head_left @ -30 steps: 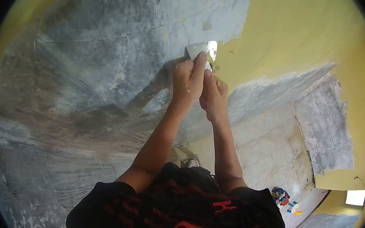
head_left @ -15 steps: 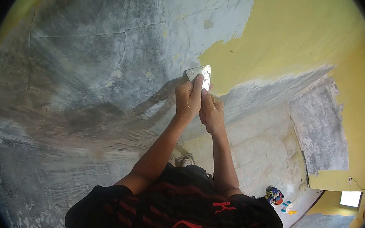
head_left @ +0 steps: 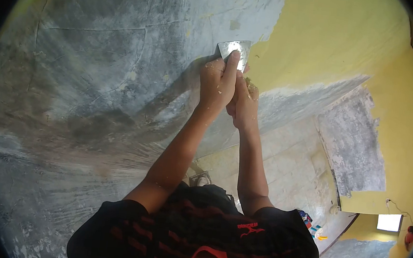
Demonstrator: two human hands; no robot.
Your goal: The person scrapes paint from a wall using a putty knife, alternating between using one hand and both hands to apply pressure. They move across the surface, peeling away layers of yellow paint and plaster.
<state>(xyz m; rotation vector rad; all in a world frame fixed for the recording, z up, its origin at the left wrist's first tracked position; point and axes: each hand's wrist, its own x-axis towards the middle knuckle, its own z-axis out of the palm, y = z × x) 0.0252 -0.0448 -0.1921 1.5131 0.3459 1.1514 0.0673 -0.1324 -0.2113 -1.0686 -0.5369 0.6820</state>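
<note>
Both of my hands are closed on a scraper with a wide, shiny metal blade (head_left: pixel 234 46). My left hand (head_left: pixel 215 85) grips it from the left, its thumb laid along the blade. Just below and to the right, my right hand (head_left: pixel 245 102) wraps the lower part, where the handle is hidden by the fingers. The blade lies against the wall at the border between yellow paint (head_left: pixel 325 36) and bare grey plaster (head_left: pixel 108 65). Pale flakes stick to both hands, with a small clump of scrapings (head_left: pixel 251 87) by the right one.
A tiled floor (head_left: pixel 288 157) lies below to the right. Several colourful items (head_left: pixel 314 226) sit on it near my right shoulder. Another wall has a stripped grey patch (head_left: pixel 356 143). A cable (head_left: pixel 400 208) hangs near a bright white rectangle (head_left: pixel 389 222) at far right.
Both hands and the scraper have moved up along the wall, arms stretching further. The strip of yellow paint above the blade's earlier position now shows grey. My view has shifted slightly.
</note>
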